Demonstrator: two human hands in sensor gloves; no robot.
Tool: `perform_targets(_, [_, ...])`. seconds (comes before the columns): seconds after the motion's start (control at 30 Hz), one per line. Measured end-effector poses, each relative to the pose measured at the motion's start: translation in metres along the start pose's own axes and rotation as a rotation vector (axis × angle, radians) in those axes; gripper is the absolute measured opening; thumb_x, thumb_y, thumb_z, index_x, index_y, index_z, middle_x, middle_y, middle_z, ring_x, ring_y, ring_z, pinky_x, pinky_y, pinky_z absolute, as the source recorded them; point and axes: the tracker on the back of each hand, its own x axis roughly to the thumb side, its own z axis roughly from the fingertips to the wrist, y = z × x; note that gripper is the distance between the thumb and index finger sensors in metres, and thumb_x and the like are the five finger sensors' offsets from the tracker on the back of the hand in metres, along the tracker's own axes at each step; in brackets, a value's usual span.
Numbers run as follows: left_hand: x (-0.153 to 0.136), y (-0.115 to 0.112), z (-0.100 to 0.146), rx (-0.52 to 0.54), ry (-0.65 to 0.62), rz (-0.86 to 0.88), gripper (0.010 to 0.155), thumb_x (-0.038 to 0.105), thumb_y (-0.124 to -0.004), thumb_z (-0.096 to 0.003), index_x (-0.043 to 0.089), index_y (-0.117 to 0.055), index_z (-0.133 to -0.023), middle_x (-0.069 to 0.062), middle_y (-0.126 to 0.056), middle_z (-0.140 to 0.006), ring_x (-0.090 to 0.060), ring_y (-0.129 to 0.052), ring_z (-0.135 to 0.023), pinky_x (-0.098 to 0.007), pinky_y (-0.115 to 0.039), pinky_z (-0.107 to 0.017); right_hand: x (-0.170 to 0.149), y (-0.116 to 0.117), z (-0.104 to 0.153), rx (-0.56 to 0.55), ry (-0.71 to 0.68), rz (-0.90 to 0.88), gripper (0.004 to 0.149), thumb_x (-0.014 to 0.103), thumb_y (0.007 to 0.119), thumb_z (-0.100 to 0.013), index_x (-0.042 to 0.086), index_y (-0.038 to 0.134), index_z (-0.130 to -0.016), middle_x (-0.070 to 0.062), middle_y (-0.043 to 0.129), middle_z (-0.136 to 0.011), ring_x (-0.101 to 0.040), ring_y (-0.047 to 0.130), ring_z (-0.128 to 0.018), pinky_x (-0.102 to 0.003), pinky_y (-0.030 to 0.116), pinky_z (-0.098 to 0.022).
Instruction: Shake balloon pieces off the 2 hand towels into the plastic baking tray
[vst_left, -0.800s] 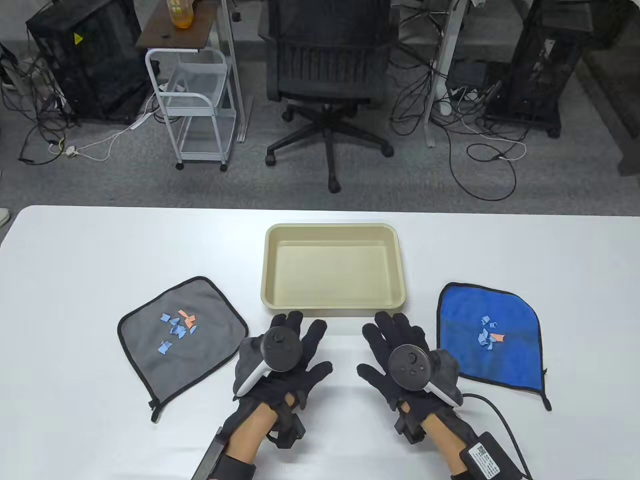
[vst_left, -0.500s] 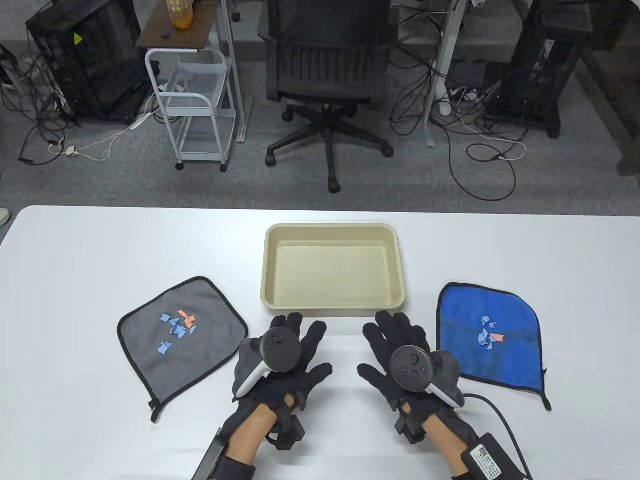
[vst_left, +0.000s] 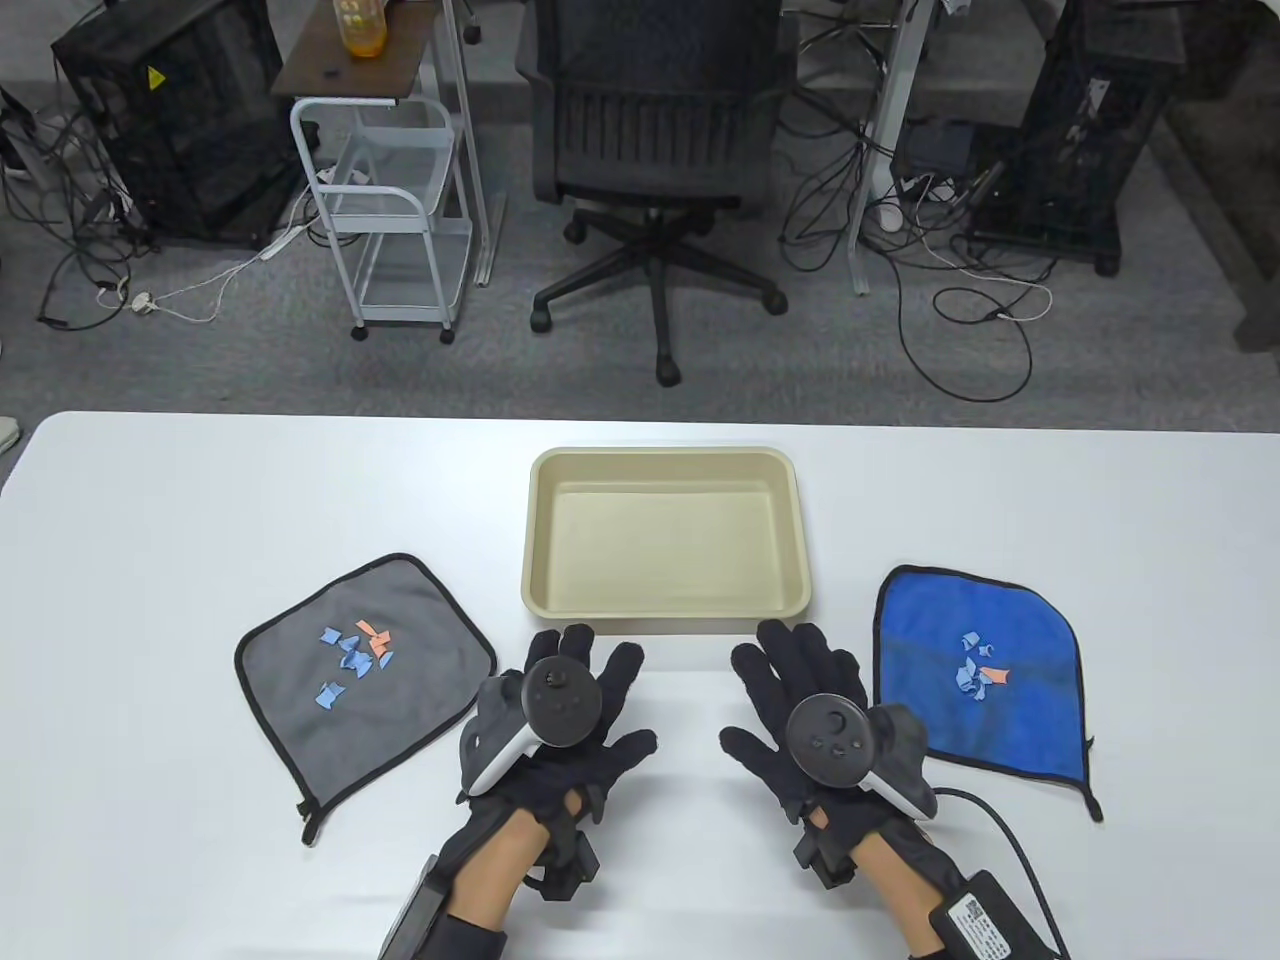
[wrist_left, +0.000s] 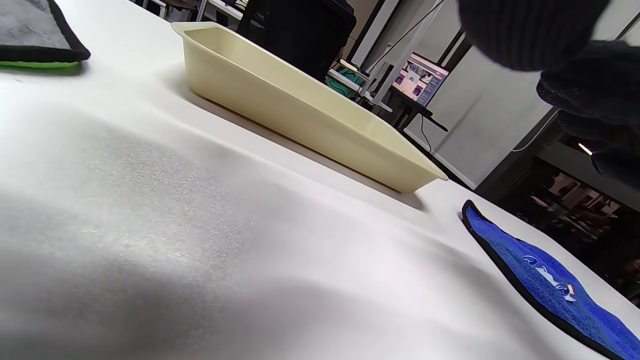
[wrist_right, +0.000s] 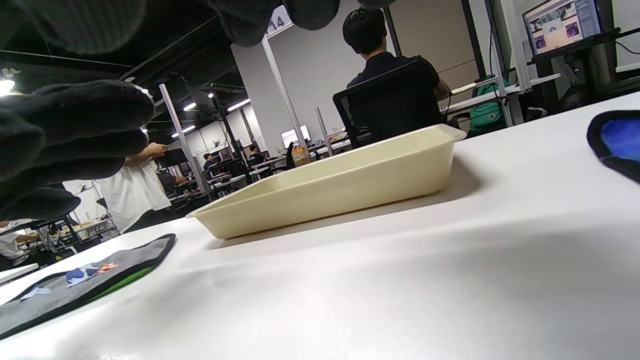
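Both hands flat on the white table, fingers spread, holding nothing: left hand beside the grey towel, right hand beside the blue towel, cream baking tray just ahead between them. Those towels look limp and light, so I'd pinch two corners by the black trim; the balloon pieces look featherlight, likely to slide off or cling
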Motion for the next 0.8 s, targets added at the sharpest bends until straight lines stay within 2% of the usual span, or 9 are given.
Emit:
perform_targets(0.17, [-0.008, 0.013, 0.0, 0.007, 0.031, -0.002, 0.086, 0.064, -0.069, -0.0346, 0.052, -0.015, -0.101, -0.001, 0.01, -0.109, -0.042, 0.009, -0.105, -0.077, -0.014, -0.069, 0.003, -0.001, -0.004, -0.015, -0.008, 0.008, 0.078, 0.066, 0.064, -0.037, 0.033, 0.041, -0.104, 0.001, 0.03, -0.122, -0.032, 0.022, -0.109, -0.061, 0.031, -0.075])
perform_targets(0.33, [-0.026, 0.05, -0.005, 0.058, 0.107, 0.03, 0.088, 0.064, -0.074, -0.0335, 0.052, -0.02, -0.102, -0.002, 0.012, -0.109, -0.046, 0.009, -0.105, -0.081, -0.012, -0.066, 0.006, 0.002, -0.005, -0.004, -0.016, 0.02, 0.078, 0.065, 0.064, -0.037, 0.032, 0.041, -0.104, 0.001, 0.029, -0.122, -0.032, 0.022, -0.109, -0.061, 0.031, -0.075])
perform_targets(0.4, [-0.037, 0.068, -0.004, 0.089, 0.16, 0.037, 0.087, 0.064, -0.075, -0.0331, 0.053, -0.022, -0.102, -0.002, 0.018, -0.105, -0.047, 0.013, -0.104, -0.083, -0.008, -0.064, 0.006, 0.003, -0.005, 0.005, -0.018, 0.032, 0.079, 0.066, 0.064, -0.037, 0.033, 0.041, -0.104, 0.001, 0.029, -0.122, -0.033, 0.021, -0.109, -0.061, 0.031, -0.075])
perform_targets(0.57, [-0.079, 0.112, -0.005, 0.159, 0.293, 0.149, 0.086, 0.061, -0.079, -0.0325, 0.056, -0.026, -0.1, -0.001, 0.021, -0.104, -0.048, 0.014, -0.103, -0.084, -0.008, -0.063, 0.007, 0.001, -0.005, -0.005, -0.021, 0.027, 0.079, 0.065, 0.064, -0.037, 0.033, 0.04, -0.104, 0.0, 0.029, -0.122, -0.033, 0.022, -0.109, -0.062, 0.03, -0.075])
perform_targets(0.67, [-0.108, 0.126, -0.01, 0.163, 0.386, 0.169, 0.087, 0.06, -0.081, -0.0322, 0.057, -0.026, -0.1, -0.001, 0.021, -0.104, -0.048, 0.014, -0.103, -0.085, -0.008, -0.063, 0.007, 0.001, -0.005, -0.008, -0.024, 0.034, 0.079, 0.065, 0.064, -0.037, 0.033, 0.04, -0.104, 0.0, 0.029, -0.122, -0.033, 0.021, -0.109, -0.062, 0.03, -0.075])
perform_targets(0.8, [-0.148, 0.128, -0.022, 0.138, 0.528, 0.192, 0.09, 0.061, -0.081, -0.032, 0.057, -0.022, -0.1, -0.001, 0.021, -0.104, -0.047, 0.016, -0.103, -0.085, -0.008, -0.063, 0.008, 0.001, -0.005, -0.003, -0.022, 0.04, 0.079, 0.065, 0.064, -0.037, 0.033, 0.04, -0.104, 0.0, 0.029, -0.122, -0.033, 0.021, -0.109, -0.062, 0.03, -0.075])
